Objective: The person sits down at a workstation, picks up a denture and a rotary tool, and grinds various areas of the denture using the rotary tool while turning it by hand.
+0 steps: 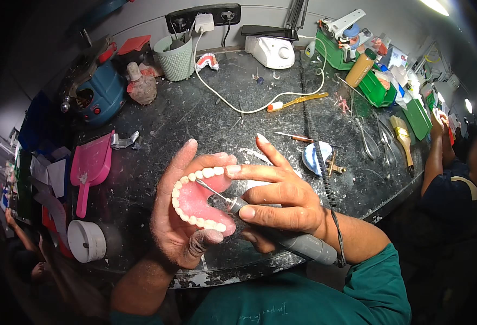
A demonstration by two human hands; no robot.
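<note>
My left hand cups a pink denture with a row of white teeth, palm up, thumb against its lower end. My right hand grips a grey rotary handpiece like a pen. Its thin metal bur rests on the pink inner surface of the denture. My right index finger lies along the upper teeth. A black coiled cord runs from the handpiece back across the dark worktop.
A pink scoop and white lid lie at left. A blue machine, mesh cup, white control box, another denture, green trays, brush and pliers stand behind. Another person sits at right.
</note>
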